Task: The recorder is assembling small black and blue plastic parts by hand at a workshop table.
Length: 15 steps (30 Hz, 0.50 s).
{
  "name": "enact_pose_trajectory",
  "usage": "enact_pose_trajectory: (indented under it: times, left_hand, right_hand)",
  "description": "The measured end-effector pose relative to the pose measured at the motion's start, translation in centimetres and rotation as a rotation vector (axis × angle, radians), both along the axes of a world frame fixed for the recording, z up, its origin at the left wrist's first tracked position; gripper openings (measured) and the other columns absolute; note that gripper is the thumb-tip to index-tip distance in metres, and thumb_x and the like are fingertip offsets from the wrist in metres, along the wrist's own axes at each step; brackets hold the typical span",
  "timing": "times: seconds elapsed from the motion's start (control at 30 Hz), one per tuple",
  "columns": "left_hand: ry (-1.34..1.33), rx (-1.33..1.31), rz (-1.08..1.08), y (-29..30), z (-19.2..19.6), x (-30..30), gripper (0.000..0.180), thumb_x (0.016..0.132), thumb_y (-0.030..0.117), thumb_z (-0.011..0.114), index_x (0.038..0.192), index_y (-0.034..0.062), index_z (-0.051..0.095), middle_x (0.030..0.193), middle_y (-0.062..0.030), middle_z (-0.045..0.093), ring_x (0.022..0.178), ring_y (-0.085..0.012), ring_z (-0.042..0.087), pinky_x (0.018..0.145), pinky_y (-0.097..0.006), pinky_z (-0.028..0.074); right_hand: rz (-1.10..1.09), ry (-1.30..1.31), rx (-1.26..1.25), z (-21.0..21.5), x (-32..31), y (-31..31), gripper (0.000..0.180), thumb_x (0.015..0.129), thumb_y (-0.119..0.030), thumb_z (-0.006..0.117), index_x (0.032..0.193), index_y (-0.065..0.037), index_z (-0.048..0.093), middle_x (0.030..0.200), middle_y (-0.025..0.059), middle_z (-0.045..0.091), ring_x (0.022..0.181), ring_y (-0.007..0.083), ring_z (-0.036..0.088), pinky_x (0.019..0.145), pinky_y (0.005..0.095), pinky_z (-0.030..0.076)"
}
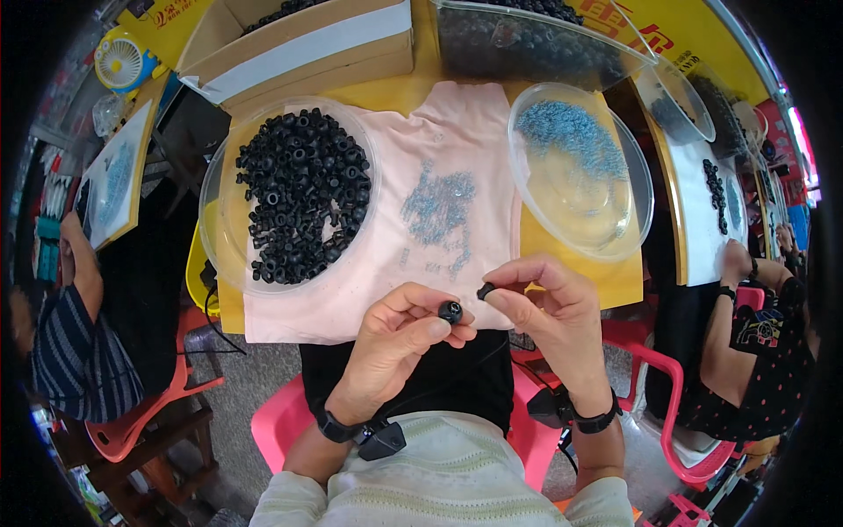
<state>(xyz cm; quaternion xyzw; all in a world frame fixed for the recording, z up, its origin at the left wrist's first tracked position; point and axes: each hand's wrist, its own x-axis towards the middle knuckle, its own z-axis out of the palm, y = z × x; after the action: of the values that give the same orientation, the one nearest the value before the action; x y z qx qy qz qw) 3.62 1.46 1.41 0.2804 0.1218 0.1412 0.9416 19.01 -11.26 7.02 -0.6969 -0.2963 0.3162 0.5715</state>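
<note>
Between the thumb and fingers of my left hand [384,344] is a round black plastic piece [450,311], with a bit of bright metal showing in its opening. My right hand [555,314] pinches a smaller black plastic piece [486,291] close by, a short gap from the round one. Both hands are above the near edge of a pale pink cloth [316,318]. Beyond them, tiny bluish metal pieces [439,206], perhaps springs, lie loosely heaped on the cloth.
A clear round tub lid [207,230] at left holds many black plastic pieces. At right, another clear tray [645,220] holds bluish bits. A cardboard box [307,57] and a clear bin [527,48] stand behind. Other people sit at tables left and right.
</note>
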Motion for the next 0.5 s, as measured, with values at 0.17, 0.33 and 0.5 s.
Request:
enact_pose_trajectory:
  times: [0.17, 0.33, 0.5]
  left_hand:
    - [0.024, 0.048, 0.029, -0.5, 0.5, 0.4, 0.024, 0.092, 0.003, 0.064, 0.115, -0.0024, 0.061, 0.108, -0.0152, 0.069, 0.096, -0.0232, 0.069, 0.087, -0.034, 0.057]
    - [0.1, 0.152, 0.077, -0.7, 1.1, 0.3, 0.023, 0.091, -0.002, 0.065, 0.114, -0.0035, 0.062, 0.105, -0.0139, 0.07, 0.096, -0.0226, 0.07, 0.088, -0.032, 0.056]
    - [0.138, 0.378, 0.202, -1.4, 1.3, 0.3, 0.023, 0.09, -0.006, 0.065, 0.112, -0.0051, 0.064, 0.104, -0.0136, 0.07, 0.096, -0.0209, 0.069, 0.089, -0.031, 0.056]
  right_hand:
    - [0.046, 0.096, 0.13, -0.1, -0.7, 0.6, 0.016, 0.087, -0.007, 0.073, 0.1, 0.0, 0.068, 0.087, 0.0041, 0.07, 0.074, 0.0057, 0.065, 0.059, 0.0185, 0.049]
    - [0.051, 0.045, 0.127, 0.3, -1.1, 0.7, 0.013, 0.087, -0.005, 0.072, 0.099, 0.0, 0.068, 0.086, 0.0044, 0.07, 0.073, 0.0084, 0.067, 0.058, 0.0196, 0.05]
    - [0.036, -0.237, 0.165, -0.6, -1.8, 0.6, 0.015, 0.086, -0.001, 0.072, 0.1, 0.001, 0.067, 0.085, 0.0071, 0.068, 0.074, 0.0119, 0.069, 0.057, 0.0211, 0.05]
